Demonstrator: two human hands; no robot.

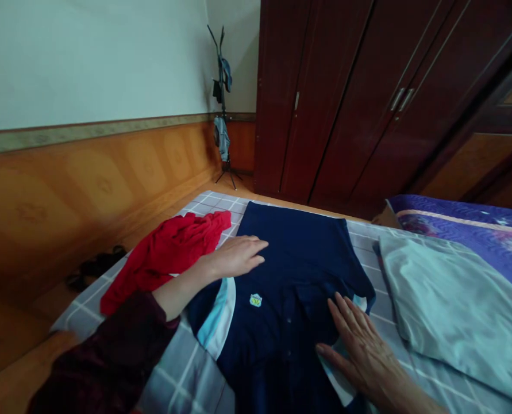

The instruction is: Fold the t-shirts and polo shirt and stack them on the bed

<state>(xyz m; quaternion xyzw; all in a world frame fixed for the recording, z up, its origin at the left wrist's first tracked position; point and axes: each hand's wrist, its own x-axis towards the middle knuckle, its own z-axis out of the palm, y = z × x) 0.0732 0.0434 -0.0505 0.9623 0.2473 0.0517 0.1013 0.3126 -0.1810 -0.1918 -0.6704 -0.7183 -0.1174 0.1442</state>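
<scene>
Navy shirt [281, 276], you said; where was it lying?

Across the middle of the grey checked cover [187, 374], with its straight end just beside the cover's far edge and its other end running out of view at the bottom.

Could you see its front?

Yes, a small badge [256, 300] showed on it, then a short row of buttons to the right. White and light blue panels showed on both sides.

And the left hand [241, 256]?

Open, with fingers stretched out close together and pointing right, over the left part of the shirt. Whether it pressed the fabric, I couldn't tell. A dark maroon sleeve [109, 351] covered that forearm up to short of the wrist.

What about the right hand [357, 342]?

That one was wide, palm down at the shirt's right side, its thumb set well apart from the fingers, near the white panel.

Anything else on the cover?

A crumpled red garment [165, 247] lay along the left edge, partly behind the left forearm. Toward the right side, a pale green cloth [458, 305] lay flat, near some purple bedding [488, 244].

And farther off?

A coat stand [223, 103] stood beyond the far-left corner, beside a dark red wardrobe [324, 109].
</scene>
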